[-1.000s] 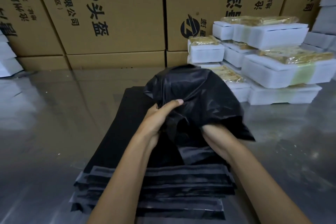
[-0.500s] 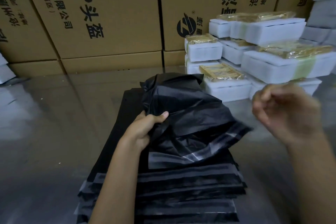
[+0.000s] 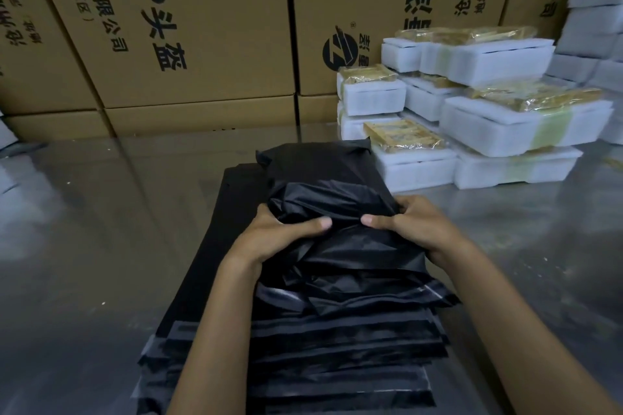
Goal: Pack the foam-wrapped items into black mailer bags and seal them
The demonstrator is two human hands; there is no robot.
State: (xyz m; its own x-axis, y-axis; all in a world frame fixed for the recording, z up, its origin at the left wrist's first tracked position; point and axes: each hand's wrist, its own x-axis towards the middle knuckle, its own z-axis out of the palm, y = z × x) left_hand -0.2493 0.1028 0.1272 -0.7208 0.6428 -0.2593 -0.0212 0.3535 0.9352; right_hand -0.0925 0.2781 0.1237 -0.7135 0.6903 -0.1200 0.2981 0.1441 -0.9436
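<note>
Black, thin plastic film: a filled mailer bag (image 3: 323,178) sits on top of a flat stack of empty mailer bags (image 3: 303,340), w/ a blocky shape bulging inside, likely a foam-wrapped item. Film looks soft, crinkly and prob. slippery; the load inside seems light but stiff, so the bag will hold its shape at the block and flop at the loose mouth end. Best hold, in my judgement: pinch the slack film just past the block, where both thumbs now sit, then fold the flap toward the wrists.

Left hand (image 3: 279,239) grips the gathered film, thumb across the top, fingers curled under the near-left edge. Right hand (image 3: 414,226) does the same on the near-right; thumb tips almost meet, w/ a small gap between them. Loose flap w/ its grey seal strip (image 3: 435,293) lies below the palms, toward the wrists.

Beyond the fingertips, to the right: white foam-wrapped items (image 3: 519,125) piled on a shiny metal table (image 3: 84,229); brown cartons (image 3: 188,27) behind.

Vs. half a sec ago: right hand was lifted off, out to the side and empty; now it's back on the bag. The flap is more bunched than it was.
</note>
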